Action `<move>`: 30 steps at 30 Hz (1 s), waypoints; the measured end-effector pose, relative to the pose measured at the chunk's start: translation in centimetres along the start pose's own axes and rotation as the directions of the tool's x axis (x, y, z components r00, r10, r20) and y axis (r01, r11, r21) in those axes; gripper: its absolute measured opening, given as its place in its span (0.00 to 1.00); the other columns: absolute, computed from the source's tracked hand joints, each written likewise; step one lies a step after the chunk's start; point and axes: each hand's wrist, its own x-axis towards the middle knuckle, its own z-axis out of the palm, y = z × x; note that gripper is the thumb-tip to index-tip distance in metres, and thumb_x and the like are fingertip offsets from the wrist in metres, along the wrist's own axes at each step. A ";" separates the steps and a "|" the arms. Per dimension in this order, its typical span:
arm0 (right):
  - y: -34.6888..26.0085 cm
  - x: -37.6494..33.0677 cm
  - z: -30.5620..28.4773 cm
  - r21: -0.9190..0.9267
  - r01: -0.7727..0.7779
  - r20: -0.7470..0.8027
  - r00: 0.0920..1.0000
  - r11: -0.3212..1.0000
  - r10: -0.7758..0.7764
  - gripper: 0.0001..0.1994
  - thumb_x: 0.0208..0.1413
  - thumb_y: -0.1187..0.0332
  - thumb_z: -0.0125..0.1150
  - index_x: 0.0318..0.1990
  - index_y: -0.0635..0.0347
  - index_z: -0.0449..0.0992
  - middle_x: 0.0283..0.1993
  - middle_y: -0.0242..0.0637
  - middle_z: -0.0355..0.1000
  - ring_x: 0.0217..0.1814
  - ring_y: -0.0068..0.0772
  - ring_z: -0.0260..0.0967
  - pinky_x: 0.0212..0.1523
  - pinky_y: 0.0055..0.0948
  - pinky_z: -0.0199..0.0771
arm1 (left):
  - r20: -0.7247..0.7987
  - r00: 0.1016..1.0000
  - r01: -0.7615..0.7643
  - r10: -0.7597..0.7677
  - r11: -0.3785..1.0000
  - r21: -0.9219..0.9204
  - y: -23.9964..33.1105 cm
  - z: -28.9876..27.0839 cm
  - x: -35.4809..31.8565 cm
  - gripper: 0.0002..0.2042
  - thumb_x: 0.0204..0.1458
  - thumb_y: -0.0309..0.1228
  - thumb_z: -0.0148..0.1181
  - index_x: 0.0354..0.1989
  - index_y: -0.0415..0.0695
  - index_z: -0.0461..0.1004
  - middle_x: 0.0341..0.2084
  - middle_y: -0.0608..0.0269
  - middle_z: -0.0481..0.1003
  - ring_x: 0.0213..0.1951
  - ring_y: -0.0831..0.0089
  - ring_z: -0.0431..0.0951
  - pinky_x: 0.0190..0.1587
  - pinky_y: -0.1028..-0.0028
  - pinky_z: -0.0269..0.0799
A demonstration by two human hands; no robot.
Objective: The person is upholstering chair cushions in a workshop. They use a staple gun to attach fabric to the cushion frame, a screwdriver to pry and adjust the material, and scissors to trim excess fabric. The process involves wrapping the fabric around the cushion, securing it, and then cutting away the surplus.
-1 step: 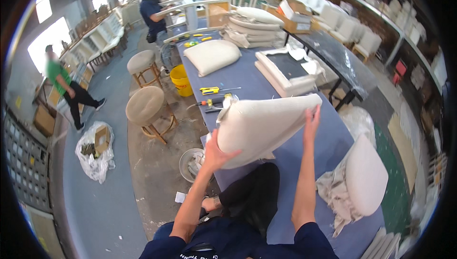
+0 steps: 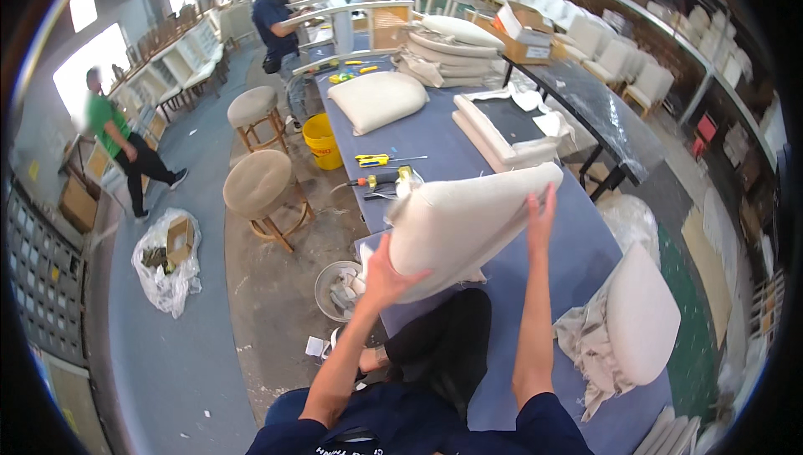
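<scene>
I read the step in hand as two-handed support and turning of a pale cream upholstered seat cushion (image 2: 477, 217). I locate it between the left hand (image 2: 385, 275) and the right hand (image 2: 542, 214), over the near part of the blue-grey covered worktable (image 2: 577, 250). It stands tilted, broad face up, right end higher than the left. I cannot tell whether its underside touches the table.

In my judgement, the next move calls for even support at both ends: before either hand changes grip, the other must carry the weight. The cordless drill (image 2: 383, 179) lies near the left end; I would allow clearance there.

Pose, left: the forearm rises from the lower edge and leans inward. The thumb is spread wide across the cushion's near side; the fingers reach up along the left end, and I cannot tell how far they wrap behind.

Pose, right: the forearm is nearly vertical, wrist below the raised end. I see digits apart, pressed to the cushion around its right edge; the remaining fingers are hidden.

A second seat cushion (image 2: 644, 317) with loose fabric lies right of the right forearm.
</scene>
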 end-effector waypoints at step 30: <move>-10.9 -6.7 -2.5 -0.260 0.012 0.354 0.931 0.965 0.083 0.46 0.49 0.77 0.60 0.77 0.70 0.44 0.77 0.58 0.52 0.80 0.47 0.49 0.78 0.36 0.46 | 0.333 0.798 -0.524 0.502 0.851 -0.030 -11.4 6.3 -17.8 0.44 0.35 0.39 0.79 0.64 0.46 0.64 0.67 0.45 0.61 0.70 0.49 0.61 0.72 0.48 0.55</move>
